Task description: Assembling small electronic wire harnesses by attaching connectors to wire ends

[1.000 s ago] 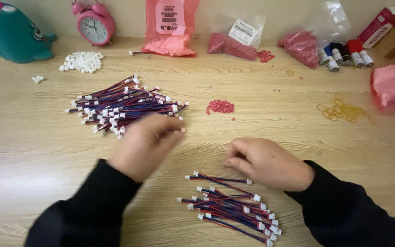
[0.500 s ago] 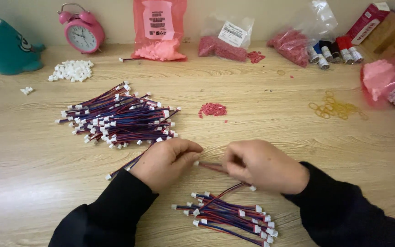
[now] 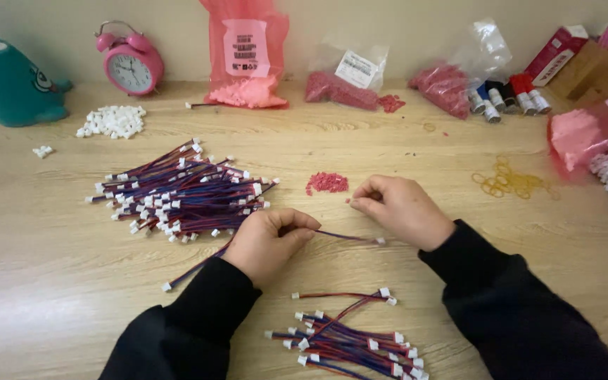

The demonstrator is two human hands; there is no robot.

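While hands [image 3: 339, 225] pinch wire [image 3: 343, 236], labelled pink bag [image 3: 246, 53] behind

Left hand [image 3: 270, 243] gripping a red-blue wire [image 3: 343, 236], right hand [image 3: 400, 207] beside red bits [image 3: 327, 183] (small pile)

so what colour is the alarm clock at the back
Pink, with a white face: the alarm clock shows best in the head view, back left on the table.

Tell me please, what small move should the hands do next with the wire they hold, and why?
Probably the right hand should pick one piece from the small red pile and bring it to the wire. The left hand pinches this red-and-blue wire, whose white connector end lies just below the right hand, and the right fingertips already hover beside the pile.
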